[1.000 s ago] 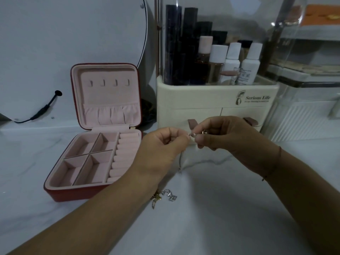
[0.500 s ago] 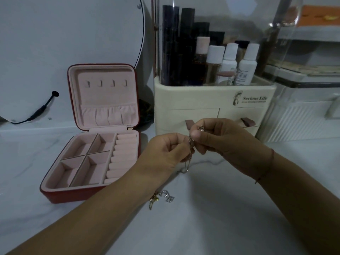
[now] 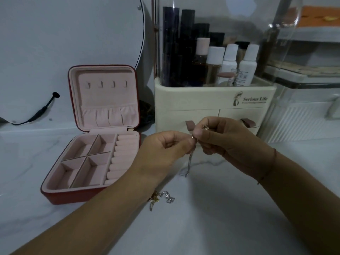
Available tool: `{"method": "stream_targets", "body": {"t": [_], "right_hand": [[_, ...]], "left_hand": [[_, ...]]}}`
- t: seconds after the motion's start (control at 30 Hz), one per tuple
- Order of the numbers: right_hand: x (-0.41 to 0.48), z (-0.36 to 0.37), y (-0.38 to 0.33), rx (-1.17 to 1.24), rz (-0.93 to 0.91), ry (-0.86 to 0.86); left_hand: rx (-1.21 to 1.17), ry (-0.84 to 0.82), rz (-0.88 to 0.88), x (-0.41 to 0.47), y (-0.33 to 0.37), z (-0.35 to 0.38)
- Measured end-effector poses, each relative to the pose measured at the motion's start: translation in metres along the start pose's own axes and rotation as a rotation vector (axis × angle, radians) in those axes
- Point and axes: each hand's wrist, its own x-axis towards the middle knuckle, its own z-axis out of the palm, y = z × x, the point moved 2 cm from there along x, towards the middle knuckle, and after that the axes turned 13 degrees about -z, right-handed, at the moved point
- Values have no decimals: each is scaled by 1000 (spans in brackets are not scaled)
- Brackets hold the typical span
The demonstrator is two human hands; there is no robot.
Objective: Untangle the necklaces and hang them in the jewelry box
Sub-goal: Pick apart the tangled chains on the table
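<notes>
Left hand and right hand meet above the marble counter, fingers curled, both pinching the upper end of 1 thin necklace chain. The chain hangs down between the hands, its lower end near the counter. A small tangle of necklaces lies on the counter beside the left forearm. The jewelry box stands open to the left, lid upright, its 4 hooks bare. A cream cosmetics organizer stands behind the hands.
</notes>
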Motion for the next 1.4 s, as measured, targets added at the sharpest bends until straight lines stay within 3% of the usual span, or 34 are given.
{"method": "stream_targets", "body": {"t": [0.67,0.93,1.1,1.3,1.4], "right_hand": [[0,-3,3,-9,104,-24],[0,-4,7,-70,121,-45],[1,-8,8,-155,137,-12],[5,-17,2,112,127,151],[5,-19,1,295,135,192]], "left_hand": [[-18,16,-130,0,-1,3],[32,25,-89,0,1,-1],[-62,9,-265,11,-6,0],[-322,-44,-172,6,1,-10],[-325,-21,-161,6,1,-11]]}}
